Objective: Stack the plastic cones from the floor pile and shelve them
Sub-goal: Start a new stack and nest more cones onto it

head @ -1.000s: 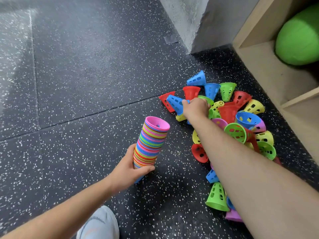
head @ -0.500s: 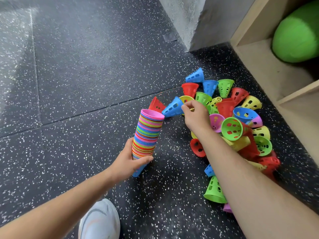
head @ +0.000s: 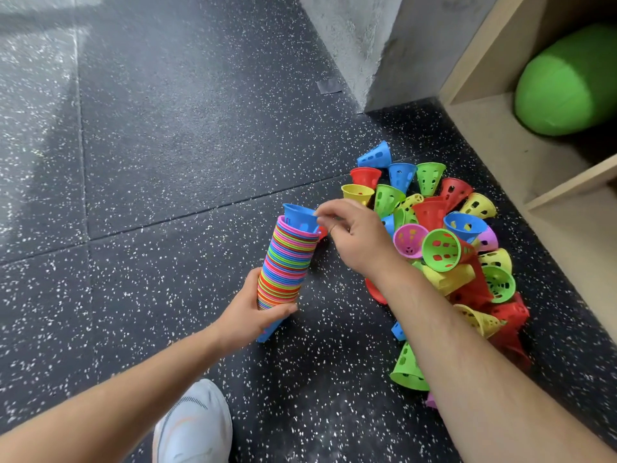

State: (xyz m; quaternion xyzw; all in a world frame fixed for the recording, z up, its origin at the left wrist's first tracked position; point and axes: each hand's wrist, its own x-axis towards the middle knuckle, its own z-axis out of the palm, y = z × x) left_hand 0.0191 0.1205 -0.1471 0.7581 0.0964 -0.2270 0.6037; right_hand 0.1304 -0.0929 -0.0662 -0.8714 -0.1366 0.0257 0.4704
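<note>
One speckled dark floor carries all items. Wooden shelving stands at right, holding a green roll. Beside the shelving lies the loose pile of cones, mixed red, yellow, green, blue and pink, on the floor. Left of the pile, a tall multicoloured stack leans slightly. Left hand is wrapped closed around the stack's lower end. Right hand pinches the rim of a blue cone, thumb and forefinger closed on it, the cone seated partway in the stack's top. A pale shoe shows at bottom.
</note>
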